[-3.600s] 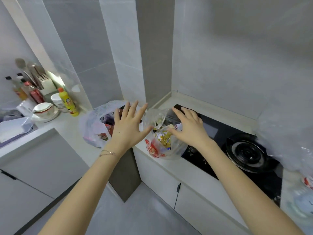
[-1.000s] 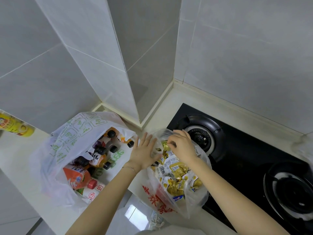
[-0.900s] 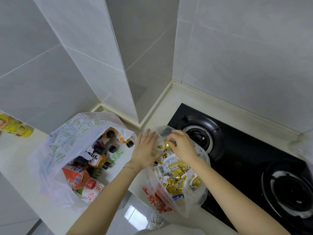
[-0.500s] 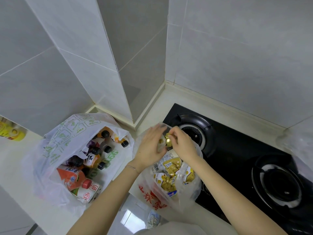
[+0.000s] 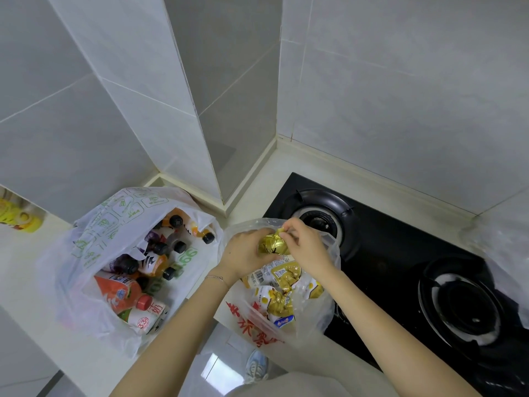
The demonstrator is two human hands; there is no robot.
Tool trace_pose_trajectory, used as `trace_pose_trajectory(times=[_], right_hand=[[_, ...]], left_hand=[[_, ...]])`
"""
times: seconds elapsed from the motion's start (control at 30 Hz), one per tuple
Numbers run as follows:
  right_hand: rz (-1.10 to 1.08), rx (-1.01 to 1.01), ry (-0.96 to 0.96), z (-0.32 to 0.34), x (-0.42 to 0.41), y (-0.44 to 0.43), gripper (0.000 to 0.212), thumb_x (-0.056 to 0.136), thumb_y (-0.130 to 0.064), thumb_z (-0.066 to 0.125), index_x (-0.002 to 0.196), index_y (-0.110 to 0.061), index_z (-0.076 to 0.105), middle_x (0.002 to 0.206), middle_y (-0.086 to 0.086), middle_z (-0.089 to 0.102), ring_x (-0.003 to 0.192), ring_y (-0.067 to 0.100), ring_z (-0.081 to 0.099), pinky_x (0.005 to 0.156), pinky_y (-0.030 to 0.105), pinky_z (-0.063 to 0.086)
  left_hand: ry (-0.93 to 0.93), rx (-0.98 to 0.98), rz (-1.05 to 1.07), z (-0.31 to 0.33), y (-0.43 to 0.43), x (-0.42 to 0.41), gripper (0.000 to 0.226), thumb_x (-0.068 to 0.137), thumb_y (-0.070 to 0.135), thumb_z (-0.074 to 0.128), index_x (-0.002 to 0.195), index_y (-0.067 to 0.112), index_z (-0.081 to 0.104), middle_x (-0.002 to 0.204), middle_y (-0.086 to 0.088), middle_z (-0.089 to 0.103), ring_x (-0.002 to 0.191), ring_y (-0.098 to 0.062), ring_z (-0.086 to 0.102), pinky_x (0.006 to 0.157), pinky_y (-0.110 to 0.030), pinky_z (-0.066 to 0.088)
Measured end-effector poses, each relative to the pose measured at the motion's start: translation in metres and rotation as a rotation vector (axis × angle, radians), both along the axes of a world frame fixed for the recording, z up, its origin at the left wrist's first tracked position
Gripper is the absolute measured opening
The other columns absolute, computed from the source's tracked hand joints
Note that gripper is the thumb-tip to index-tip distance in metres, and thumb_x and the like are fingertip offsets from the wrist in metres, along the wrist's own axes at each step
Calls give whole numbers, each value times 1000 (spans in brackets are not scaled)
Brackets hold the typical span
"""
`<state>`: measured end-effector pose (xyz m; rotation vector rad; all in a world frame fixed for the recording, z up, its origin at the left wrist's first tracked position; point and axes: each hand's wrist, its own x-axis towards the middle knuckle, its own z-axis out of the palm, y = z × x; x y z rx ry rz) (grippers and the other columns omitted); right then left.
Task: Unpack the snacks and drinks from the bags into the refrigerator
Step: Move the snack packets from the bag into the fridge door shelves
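A clear plastic bag with red print (image 5: pixel 252 325) sits on the counter edge beside the stove, filled with several gold-and-white snack packets (image 5: pixel 282 293). Above its mouth both hands hold one gold snack packet (image 5: pixel 272 245). My left hand (image 5: pixel 243 253) cups it from the left; my right hand (image 5: pixel 307 247) pinches its top corner. To the left lies a white bag with green print (image 5: pixel 114 224), open, holding several drink bottles (image 5: pixel 126 293) with black and red caps. No refrigerator is in view.
A black gas hob (image 5: pixel 400 267) with two burners lies right of the snack bag. Tiled walls and a projecting pillar (image 5: pixel 183 110) stand behind. A yellow bottle (image 5: pixel 17 219) lies at the far left. A gap in the counter shows floor and a shoe (image 5: pixel 254 368).
My view has dropped over the bags. Both hands went into the snack bag's mouth, closed together on a gold packet and raised it slightly above the other packets.
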<state>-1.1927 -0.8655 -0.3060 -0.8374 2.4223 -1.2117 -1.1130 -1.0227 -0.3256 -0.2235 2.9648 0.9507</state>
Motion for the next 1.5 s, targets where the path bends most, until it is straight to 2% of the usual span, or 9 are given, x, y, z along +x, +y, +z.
trace_pose_trajectory(times=[0.23,0.4,0.53,0.73,0.97,1.13,1.23,1.33,1.5], right_hand=[[-26,-33,-77,-9,-4,5,19,96,-24,58,114,-18,58,105,-7,64,94,2,60,77,6,45],[107,419,9,-36,-8,19,32,94,-27,58,125,-19,58,125,-2,61,110,14,58,92,32,48],[312,639,117,-52,7,21,51,92,-28,59,140,-19,46,142,-1,45,130,20,39,105,34,36],[376,764,287,-66,19,21,67,89,-36,60,148,-24,32,150,3,22,138,25,19,114,38,17],[395,719,349,-70,23,16,48,87,-29,62,132,-22,48,140,2,31,133,24,24,110,33,14],[322,608,283,-59,22,16,24,91,-22,56,114,-22,52,121,-6,55,119,18,44,101,30,22],[184,534,158,-43,17,18,17,92,-21,57,107,-18,49,106,-4,63,91,19,58,75,31,38],[39,477,139,-34,9,24,15,94,-24,57,100,-18,44,84,-3,58,68,15,52,51,26,33],[-128,245,35,-27,2,28,19,91,-24,64,96,-21,46,81,-7,57,68,13,57,60,27,43]], left_hand=[[-48,110,103,4,-5,-2,41,77,43,78,107,20,63,89,10,62,87,-16,61,72,-28,45],[-55,119,205,11,-6,-3,48,79,45,76,115,17,60,90,10,57,82,-9,51,64,-16,35],[-66,275,245,12,-2,0,31,80,30,79,102,23,58,81,19,56,74,1,52,63,-2,36],[-43,358,265,16,1,6,31,78,26,81,99,25,58,84,23,57,76,6,54,66,-1,37],[-31,351,269,16,-2,12,33,79,30,80,104,19,63,88,12,61,76,4,54,65,-3,38],[-14,360,276,12,-3,16,37,78,34,80,107,16,64,90,8,65,78,-6,58,65,-8,39],[20,385,338,15,-2,17,36,79,37,78,107,21,63,88,12,65,79,-5,60,67,-13,44],[104,481,403,22,-2,16,29,80,37,78,102,25,62,88,12,67,80,-4,63,70,-19,50],[168,597,400,33,-1,12,25,82,33,77,99,20,64,90,1,69,82,-16,66,76,-36,56]])
